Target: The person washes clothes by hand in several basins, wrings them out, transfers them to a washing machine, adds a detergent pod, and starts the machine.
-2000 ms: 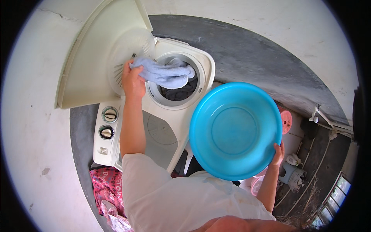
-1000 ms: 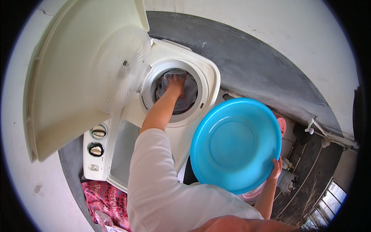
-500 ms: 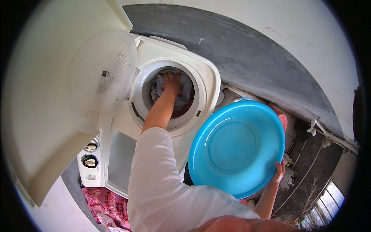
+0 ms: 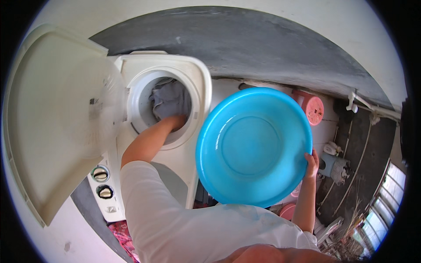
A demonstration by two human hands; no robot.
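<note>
My left hand [image 4: 174,122] reaches into the round drum of the white washing machine [image 4: 199,76], at the lower part of the opening, against grey cloth [image 4: 170,97]; its fingers are hidden. The machine's cream lid [image 4: 41,122] stands open at the left, with a clear round inner cover [image 4: 94,109] beside the drum. Two knobs [image 4: 100,174] sit on the panel at the lower left. My right hand [image 4: 311,163] grips the rim of a wide blue plastic basin [image 4: 252,144], held to the right of the machine.
A pink plastic stool [image 4: 313,109] stands behind the basin. A white pipe with tap [image 4: 352,103] runs along the grey wall at the right. Small items [image 4: 333,162] and a barred window [image 4: 392,184] are at the right. Red patterned fabric [image 4: 120,234] lies low at the left.
The pale blue cloth was lowered into the drum with my left hand. That hand has since shifted down to the drum's lower edge. The machine now appears further left and the lid wider open.
</note>
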